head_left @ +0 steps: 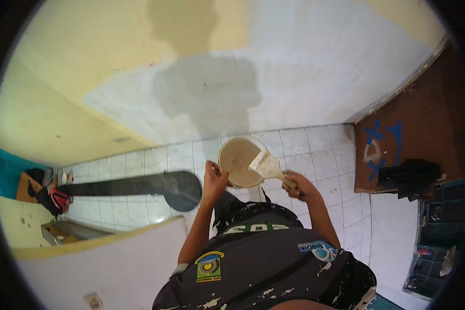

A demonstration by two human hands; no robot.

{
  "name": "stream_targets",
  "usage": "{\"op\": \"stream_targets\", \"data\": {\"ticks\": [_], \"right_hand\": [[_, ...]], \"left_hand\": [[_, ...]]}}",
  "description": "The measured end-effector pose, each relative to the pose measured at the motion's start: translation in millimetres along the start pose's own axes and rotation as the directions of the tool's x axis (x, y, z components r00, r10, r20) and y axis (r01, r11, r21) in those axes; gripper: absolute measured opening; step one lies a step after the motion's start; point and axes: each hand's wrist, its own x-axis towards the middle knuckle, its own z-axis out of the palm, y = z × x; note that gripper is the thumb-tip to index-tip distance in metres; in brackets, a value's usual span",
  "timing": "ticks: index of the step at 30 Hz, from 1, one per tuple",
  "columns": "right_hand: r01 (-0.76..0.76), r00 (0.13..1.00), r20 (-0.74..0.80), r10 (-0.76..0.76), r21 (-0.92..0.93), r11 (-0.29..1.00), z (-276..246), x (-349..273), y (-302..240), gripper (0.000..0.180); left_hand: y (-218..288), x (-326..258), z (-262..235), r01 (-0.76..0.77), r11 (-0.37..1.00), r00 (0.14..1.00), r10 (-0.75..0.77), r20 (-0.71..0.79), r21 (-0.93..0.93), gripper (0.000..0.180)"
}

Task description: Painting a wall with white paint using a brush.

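A round bucket (221, 151) with a beige inside hangs in front of my body, its mouth facing up. My left hand (215, 178) grips its left rim, thumb over the edge. In my right hand (298, 186) is the handle of a wide paintbrush (266, 164). Whitish bristles on the brush point left and reach over the bucket's right side. Whether they touch what is inside the bucket, I cannot tell.
Ahead stands a wall (305, 77) partly pale white, partly yellow, with my shadow on it. A long dark board (119, 184) with a rounded end lies left on the white tiled floor (341, 206). Bags (57, 199) sit far left. Dark cloth (411, 175) hangs at a brown door (418, 119).
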Motion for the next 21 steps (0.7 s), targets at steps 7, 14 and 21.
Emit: {"op": "stream_targets", "data": {"ticks": [7,14,21], "right_hand": [[0.032,0.998,-0.065,-0.024,0.111,0.993,98.8,83.7,9.3,0.023],[0.02,0.998,-0.056,-0.013,0.122,0.992,152.8,135.1,-4.4,0.024],[-0.048,0.998,-0.034,0.059,0.252,0.966,159.9,178.6,9.0,0.021]], "left_hand": [[-11.8,99.4,-80.3,-0.091,0.994,0.993,0.095,0.076,-0.058,0.03],[12.2,172.3,-138.6,-0.061,0.993,0.966,0.084,0.244,-0.098,0.031],[-15.8,199.9,-151.2,-0.083,0.996,0.985,0.087,0.147,-0.037,0.032]]}}
